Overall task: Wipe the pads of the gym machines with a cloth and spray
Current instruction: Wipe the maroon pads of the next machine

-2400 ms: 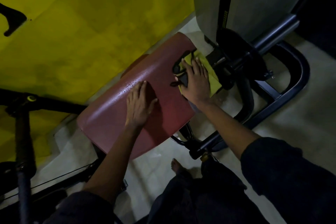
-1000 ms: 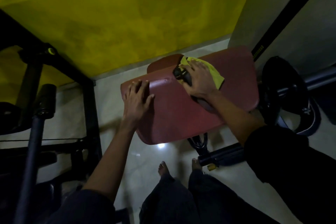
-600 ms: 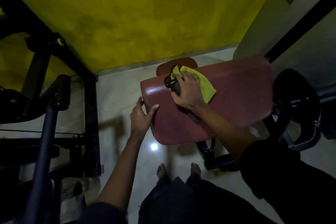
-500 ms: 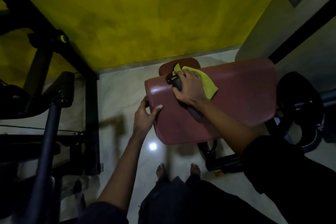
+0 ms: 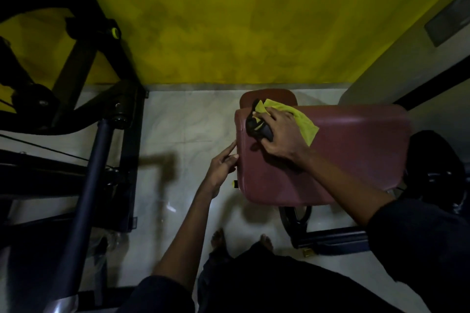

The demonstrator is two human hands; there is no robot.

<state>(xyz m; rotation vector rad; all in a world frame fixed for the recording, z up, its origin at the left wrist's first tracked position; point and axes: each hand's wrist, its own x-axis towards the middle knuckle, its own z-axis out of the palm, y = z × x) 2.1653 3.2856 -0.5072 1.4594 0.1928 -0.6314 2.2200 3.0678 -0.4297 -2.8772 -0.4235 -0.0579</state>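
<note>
A dark red gym pad (image 5: 356, 155) lies flat in front of me at right centre. My right hand (image 5: 282, 140) rests on its far left corner, fingers curled round a black spray bottle head (image 5: 256, 127), with a yellow cloth (image 5: 302, 119) pressed under the hand onto the pad. The bottle's body is hidden beneath my hand and wrist. My left hand (image 5: 221, 168) is beside the pad's left edge, its straight fingers touching the side of the edge and holding nothing.
A smaller red pad (image 5: 269, 96) shows behind the big one. A black machine frame with a thick bar (image 5: 101, 147) fills the left. The pad's black base (image 5: 330, 239) stands on pale floor by my bare feet (image 5: 218, 239). A yellow wall (image 5: 229, 20) is ahead.
My right hand has slid the cloth and bottle to the pad's left corner. My left hand has come off the top of the pad and now only touches its left edge.
</note>
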